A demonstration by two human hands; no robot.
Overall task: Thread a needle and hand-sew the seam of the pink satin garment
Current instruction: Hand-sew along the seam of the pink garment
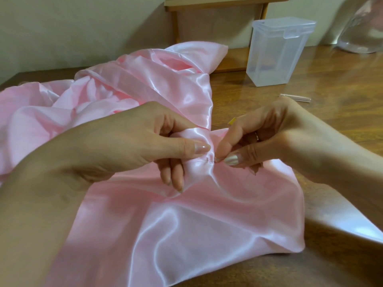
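Pink satin garment (186, 224) covers the wooden table (335, 83) from ten o'clock down to five. Your left hand (149, 146) clenches a bunched fold at centre. Your right hand (269, 137), at its three o'clock, pinches the needle (218, 160) against that fold. A clear plastic box (277, 52) stands at one o'clock.

- Two hands at mid-frame: the left hand (145, 141) and the right hand (269, 137).
- One pink satin garment (186, 214), across the left and centre.
- One needle (218, 160), a thin sliver at centre.
- One ring (257, 136), on a right-hand finger.
- One clear lidded plastic box (277, 52), upper right.
- One clear tube (295, 97), right of centre.
- One small yellow scrap (232, 120), centre.
- One wooden table (331, 79).
- One wooden shelf (217, 3), top centre.
- One blurred clear object (362, 27), upper right corner.
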